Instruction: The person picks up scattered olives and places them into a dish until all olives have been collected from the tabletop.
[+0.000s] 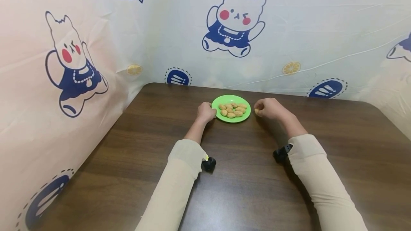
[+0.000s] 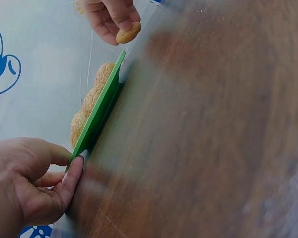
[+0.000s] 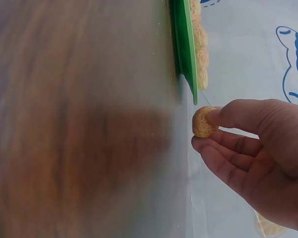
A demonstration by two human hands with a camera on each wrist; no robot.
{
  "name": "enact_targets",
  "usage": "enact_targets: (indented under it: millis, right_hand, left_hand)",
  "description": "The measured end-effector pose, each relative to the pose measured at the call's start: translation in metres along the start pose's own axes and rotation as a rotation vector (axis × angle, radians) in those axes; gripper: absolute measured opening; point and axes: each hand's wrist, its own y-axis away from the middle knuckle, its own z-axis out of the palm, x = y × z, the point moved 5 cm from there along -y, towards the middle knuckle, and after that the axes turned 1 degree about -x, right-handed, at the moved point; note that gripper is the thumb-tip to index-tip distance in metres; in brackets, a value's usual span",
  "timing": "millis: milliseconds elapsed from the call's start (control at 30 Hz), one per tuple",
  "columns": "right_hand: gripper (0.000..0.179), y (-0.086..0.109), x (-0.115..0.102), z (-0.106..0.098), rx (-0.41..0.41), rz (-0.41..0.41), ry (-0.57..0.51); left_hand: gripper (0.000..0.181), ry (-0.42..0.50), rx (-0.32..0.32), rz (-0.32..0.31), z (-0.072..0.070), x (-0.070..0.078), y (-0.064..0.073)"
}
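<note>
A green plate (image 1: 247,116) bears several peanuts in their shells (image 1: 238,113) near the far side of the table. My left hand (image 1: 206,112) pinches the plate's left rim between thumb and fingers, as the left wrist view shows at the plate's edge (image 2: 100,111). Just right of the plate, my right hand (image 1: 270,107) holds a single peanut (image 3: 203,122) between thumb and fingertips. In the right wrist view this peanut is close to the rim but apart from it, above the table.
The brown wooden table (image 1: 244,188) reaches back to a printed cloth wall (image 1: 179,27) just behind the plate. Another stretch of cloth hangs along the left side. A black wrist camera sits at each cuff, the left one (image 1: 209,164) low over the table.
</note>
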Motion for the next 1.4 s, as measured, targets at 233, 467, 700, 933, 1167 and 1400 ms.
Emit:
enact_targets:
  millis: [233,467,700,933,1167,1400]
  right_hand:
    - [0.024,-0.006,-0.001,0.001,0.016,0.029,-0.06]
    - [0.025,-0.015,-0.003,0.001,0.066,0.032,-0.096]
    - [0.024,-0.022,-0.009,0.0,0.142,0.004,-0.125]
    - [0.023,-0.029,-0.012,0.003,0.185,-0.004,-0.185]
    - [0.028,-0.038,-0.015,0.006,0.217,0.013,-0.217]
    - [0.028,-0.042,-0.021,0.006,0.209,0.033,-0.228]
  left_hand:
    - [0.036,0.001,0.001,-0.005,0.0,-0.001,-0.001]
    - [0.036,-0.011,0.007,-0.002,0.0,0.0,0.0]
    - [0.035,-0.016,0.012,0.008,0.0,0.001,0.001]
    - [0.033,-0.017,0.015,0.008,0.0,0.0,0.001]
    - [0.035,-0.013,0.013,-0.001,0.0,0.0,0.001]
    - [0.035,-0.01,0.01,0.001,-0.001,0.001,0.002]
